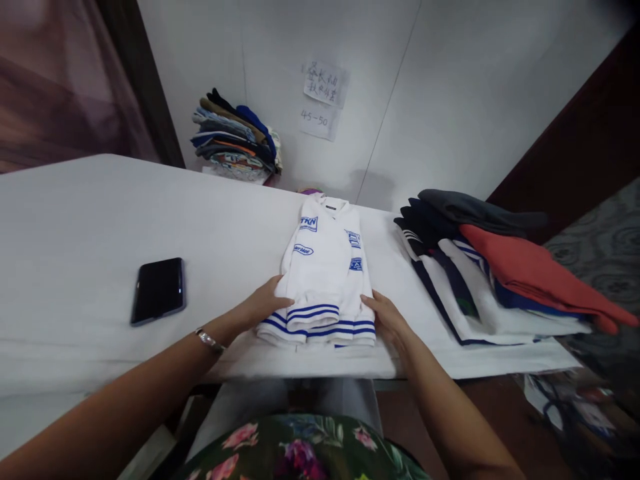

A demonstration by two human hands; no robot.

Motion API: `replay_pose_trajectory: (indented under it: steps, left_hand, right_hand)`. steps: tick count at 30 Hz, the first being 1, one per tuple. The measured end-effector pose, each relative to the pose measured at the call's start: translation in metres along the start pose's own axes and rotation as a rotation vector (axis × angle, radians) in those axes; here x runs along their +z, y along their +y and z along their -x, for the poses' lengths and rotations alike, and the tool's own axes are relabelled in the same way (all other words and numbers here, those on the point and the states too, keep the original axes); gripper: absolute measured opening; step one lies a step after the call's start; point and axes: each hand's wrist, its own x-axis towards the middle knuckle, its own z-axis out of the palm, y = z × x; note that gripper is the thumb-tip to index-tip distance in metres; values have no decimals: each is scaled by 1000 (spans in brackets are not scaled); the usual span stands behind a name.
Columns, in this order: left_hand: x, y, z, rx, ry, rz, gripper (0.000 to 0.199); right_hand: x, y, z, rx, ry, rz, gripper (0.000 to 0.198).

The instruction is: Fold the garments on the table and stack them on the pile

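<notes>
A white jacket (325,267) with blue lettering and blue-striped cuffs and hem lies folded lengthwise on the white table, its collar toward the wall. Along its left edge, my left hand (265,301) grips the cloth, with the thumb on top and the fingers going underneath. On the opposite edge my right hand (390,317) does the same, thumb over the fabric just above the striped hem. The fingertips of both hands are partly hidden by the cloth. One striped cuff rests across the front near the hem.
A black phone (159,291) lies on the table (75,227) to the left. Folded clothes in a pile (500,267) occupy the right side. Another clothes stack (235,137) stands by the wall at the back. Handwritten paper notes (324,100) hang on the wall.
</notes>
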Motion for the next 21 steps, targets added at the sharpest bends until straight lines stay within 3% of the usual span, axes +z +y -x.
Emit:
replay_pose_trajectory:
  steps: [2,5,9,13,16,21]
  left_hand:
    - [-16,5,-3,70,8,-54,86]
    - [-58,5,-6,166,8,-208,85]
    - [-110,-14,-3,187,3,-461,81]
    - [-127,-41,6,222,-20,-534,78]
    - [-124,-54,10,301,-40,-489,75]
    - [-116,-61,8,239,-30,-454,78]
  right_hand:
    - [14,0,0,46,-37,-49,49]
    - [46,13,15,64,-101,-144,46]
    - [85,45,43,111,-263,-173,49]
    - [87,48,39,270,-435,-37,42]
    - [70,17,-1,169,-307,8,39]
    - [48,-49,-102,146,159,-34,13]
